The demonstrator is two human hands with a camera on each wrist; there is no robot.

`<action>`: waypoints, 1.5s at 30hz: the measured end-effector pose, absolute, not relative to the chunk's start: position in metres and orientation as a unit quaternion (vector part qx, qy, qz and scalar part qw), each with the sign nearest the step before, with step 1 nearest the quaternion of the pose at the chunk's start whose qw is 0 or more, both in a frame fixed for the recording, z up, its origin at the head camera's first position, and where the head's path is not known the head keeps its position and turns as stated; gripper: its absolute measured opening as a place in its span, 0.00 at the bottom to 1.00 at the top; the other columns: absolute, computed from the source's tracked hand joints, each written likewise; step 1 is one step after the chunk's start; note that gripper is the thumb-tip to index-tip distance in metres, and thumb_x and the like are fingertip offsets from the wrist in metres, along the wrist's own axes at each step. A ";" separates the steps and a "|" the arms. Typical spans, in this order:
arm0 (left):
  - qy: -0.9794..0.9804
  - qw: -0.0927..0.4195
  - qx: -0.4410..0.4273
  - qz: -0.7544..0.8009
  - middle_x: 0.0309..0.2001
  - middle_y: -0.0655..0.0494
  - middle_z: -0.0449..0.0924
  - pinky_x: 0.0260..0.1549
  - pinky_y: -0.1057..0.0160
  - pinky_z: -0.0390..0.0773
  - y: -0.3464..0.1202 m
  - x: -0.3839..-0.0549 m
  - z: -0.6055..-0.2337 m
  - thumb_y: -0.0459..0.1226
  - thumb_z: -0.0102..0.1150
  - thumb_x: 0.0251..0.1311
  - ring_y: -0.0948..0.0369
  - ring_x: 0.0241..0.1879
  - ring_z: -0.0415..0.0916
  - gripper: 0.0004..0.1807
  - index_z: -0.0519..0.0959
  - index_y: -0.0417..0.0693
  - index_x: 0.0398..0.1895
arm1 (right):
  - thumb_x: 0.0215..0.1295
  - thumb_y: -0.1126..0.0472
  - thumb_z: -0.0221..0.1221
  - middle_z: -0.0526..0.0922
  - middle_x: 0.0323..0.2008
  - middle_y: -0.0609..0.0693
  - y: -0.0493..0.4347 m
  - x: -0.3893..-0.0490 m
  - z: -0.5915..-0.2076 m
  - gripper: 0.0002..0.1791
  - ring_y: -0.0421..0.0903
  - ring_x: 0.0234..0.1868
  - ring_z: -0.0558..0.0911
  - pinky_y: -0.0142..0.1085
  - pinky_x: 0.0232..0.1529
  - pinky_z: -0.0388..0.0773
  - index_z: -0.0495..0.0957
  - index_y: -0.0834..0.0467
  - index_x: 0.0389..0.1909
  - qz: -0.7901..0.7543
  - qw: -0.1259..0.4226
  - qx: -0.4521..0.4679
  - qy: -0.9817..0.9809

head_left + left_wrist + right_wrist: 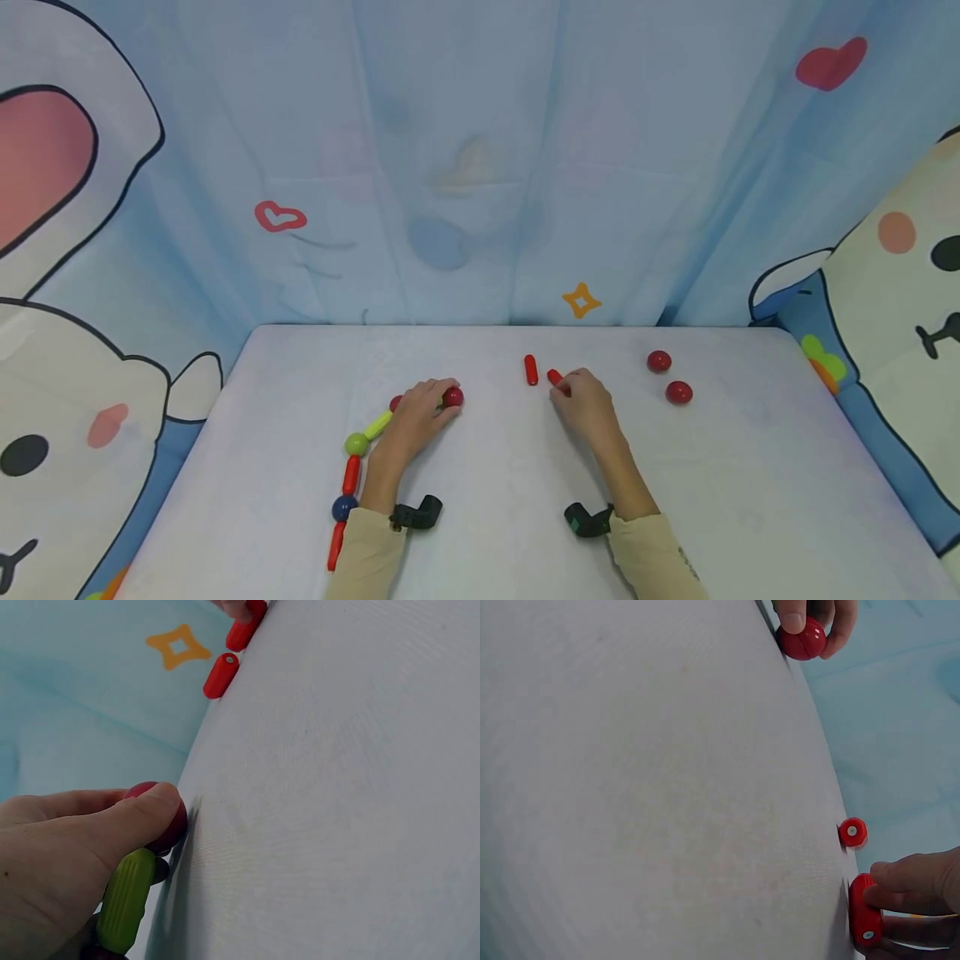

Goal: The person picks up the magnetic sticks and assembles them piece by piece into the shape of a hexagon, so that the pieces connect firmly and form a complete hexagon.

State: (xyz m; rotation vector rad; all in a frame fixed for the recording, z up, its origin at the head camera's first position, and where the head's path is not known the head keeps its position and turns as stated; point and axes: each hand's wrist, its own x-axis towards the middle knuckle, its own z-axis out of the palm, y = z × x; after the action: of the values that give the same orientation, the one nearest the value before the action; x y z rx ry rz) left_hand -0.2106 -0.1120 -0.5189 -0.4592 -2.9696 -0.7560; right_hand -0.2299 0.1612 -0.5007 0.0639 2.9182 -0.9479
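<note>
My left hand (414, 421) pinches a shiny red ball (453, 397) at the end of a chain of balls and rods. In the left wrist view a lime-green rod (127, 900) joins that ball from below. The chain bends down the left side: a partly covered red ball (395, 403), a lime rod (378, 425), a green ball (356, 444), a red rod (351, 475), a blue ball (344, 507) and a last red rod (336, 546). With thumb and fingers my right hand (587, 408) holds a short red rod (861, 911) at the table.
Another red rod (531, 370) lies just left of my right hand. Two loose red balls (659, 361) sit farther right on the white tabletop (750, 483). A blue printed curtain (480, 275) hangs behind the table.
</note>
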 end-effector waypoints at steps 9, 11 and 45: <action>-0.957 0.007 -0.146 -0.250 0.56 0.55 0.79 0.56 0.55 0.77 -0.112 -0.211 -0.519 0.46 0.61 0.63 0.57 0.56 0.73 0.26 0.71 0.56 0.64 | 0.62 0.63 0.63 0.78 0.31 0.57 0.171 -0.235 -0.501 0.09 0.50 0.33 0.75 0.37 0.35 0.77 0.74 0.63 0.36 -0.285 0.055 0.055 0.955; -0.957 0.007 -0.149 -0.249 0.56 0.54 0.79 0.58 0.54 0.76 -0.113 -0.210 -0.519 0.46 0.61 0.63 0.56 0.56 0.73 0.26 0.71 0.56 0.64 | 0.62 0.62 0.63 0.79 0.34 0.57 0.172 -0.235 -0.501 0.12 0.50 0.35 0.76 0.39 0.39 0.79 0.73 0.62 0.40 -0.287 0.059 0.059 0.954; -0.951 -0.020 -0.186 -0.245 0.57 0.55 0.80 0.58 0.56 0.76 -0.106 -0.209 -0.512 0.42 0.61 0.63 0.58 0.57 0.76 0.27 0.71 0.51 0.65 | 0.63 0.65 0.61 0.83 0.48 0.55 0.118 -0.222 -0.511 0.15 0.51 0.47 0.82 0.43 0.50 0.82 0.78 0.59 0.51 -0.427 0.101 -0.097 0.893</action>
State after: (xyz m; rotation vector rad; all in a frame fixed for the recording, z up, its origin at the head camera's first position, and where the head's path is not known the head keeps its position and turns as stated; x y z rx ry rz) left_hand -0.2090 -0.1065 -0.5125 -0.5910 -3.0264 -0.7799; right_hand -0.2219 0.1183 -0.5112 -0.2867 2.6387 -1.2616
